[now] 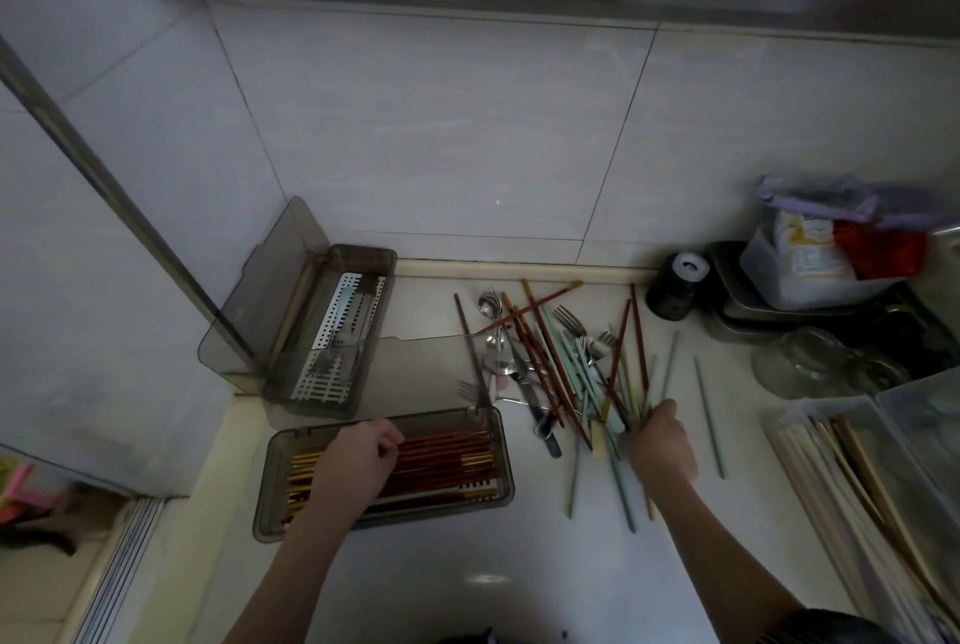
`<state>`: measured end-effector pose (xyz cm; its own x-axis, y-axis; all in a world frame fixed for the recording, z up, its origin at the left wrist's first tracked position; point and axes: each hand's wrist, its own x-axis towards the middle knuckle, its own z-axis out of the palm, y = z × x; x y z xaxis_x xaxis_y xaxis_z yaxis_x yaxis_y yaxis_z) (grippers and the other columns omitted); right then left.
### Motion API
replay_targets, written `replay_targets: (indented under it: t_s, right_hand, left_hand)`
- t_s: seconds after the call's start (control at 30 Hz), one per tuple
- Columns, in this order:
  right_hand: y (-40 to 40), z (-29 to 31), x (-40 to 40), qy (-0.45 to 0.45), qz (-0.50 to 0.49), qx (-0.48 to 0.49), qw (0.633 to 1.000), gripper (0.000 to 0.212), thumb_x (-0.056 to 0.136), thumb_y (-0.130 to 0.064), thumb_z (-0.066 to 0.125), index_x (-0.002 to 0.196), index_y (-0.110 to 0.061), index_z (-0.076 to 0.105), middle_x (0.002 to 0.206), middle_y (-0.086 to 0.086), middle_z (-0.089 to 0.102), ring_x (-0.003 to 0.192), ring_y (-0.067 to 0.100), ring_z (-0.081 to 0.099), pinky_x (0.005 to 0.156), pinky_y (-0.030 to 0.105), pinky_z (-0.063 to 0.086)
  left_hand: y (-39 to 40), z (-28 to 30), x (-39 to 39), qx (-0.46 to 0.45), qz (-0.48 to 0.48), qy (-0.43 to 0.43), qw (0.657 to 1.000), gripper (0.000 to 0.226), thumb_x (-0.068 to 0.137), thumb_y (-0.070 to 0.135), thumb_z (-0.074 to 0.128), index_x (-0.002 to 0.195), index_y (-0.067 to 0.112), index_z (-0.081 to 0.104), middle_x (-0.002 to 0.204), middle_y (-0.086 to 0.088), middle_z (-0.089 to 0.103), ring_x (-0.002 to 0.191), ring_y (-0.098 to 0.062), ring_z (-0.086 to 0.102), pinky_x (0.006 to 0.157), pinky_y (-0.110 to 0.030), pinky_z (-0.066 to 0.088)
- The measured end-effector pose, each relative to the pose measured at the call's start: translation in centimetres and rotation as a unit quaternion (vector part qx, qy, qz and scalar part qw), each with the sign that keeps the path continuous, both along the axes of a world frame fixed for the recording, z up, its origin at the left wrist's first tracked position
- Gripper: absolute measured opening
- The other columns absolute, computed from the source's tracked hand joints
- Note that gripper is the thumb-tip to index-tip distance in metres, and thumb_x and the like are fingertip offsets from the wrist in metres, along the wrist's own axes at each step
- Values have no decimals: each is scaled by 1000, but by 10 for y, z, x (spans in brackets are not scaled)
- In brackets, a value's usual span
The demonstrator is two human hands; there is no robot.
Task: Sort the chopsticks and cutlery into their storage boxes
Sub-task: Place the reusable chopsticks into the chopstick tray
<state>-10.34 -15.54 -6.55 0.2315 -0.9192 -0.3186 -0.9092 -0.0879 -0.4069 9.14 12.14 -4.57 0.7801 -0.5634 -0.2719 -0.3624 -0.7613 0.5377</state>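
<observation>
Left hand (pixel 358 461) curled over red-brown chopsticks (pixel 441 461) in near storage box (pixel 387 521), grip unclear; right hand (pixel 662 440) fingers pinch green chopsticks (pixel 621 414) from bench (pixel 467 581) pile.

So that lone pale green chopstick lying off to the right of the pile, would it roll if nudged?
Probably. The pale green chopstick looks thin, straight and stiff, alone on the smooth counter, so it may roll or skid. Likely light.

On the table (pixel 467 565), two storage boxes sit at the left: the near box (pixel 270 503) holds chopsticks lying crosswise, the far box (pixel 374 258) behind it holds cutlery. To their right lies a mixed pile of chopsticks and cutlery (pixel 561 362); a tray of chopsticks (pixel 810 461) sits at the far right.
</observation>
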Motion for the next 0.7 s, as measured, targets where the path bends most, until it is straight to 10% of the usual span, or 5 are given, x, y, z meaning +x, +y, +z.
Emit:
replay_targets:
  t_s: [0.7]
  right_hand:
    - [-10,-17,-5,148,95,51,983,49,96,-34,38,126,5,47,121,22,49,112,34,48,93,38,44]
  left_hand:
    - [-9,3,-1,-5,-3,-17,1000,14,82,11,64,88,22,70,90,4,71,86,-12,64,84,-29,51]
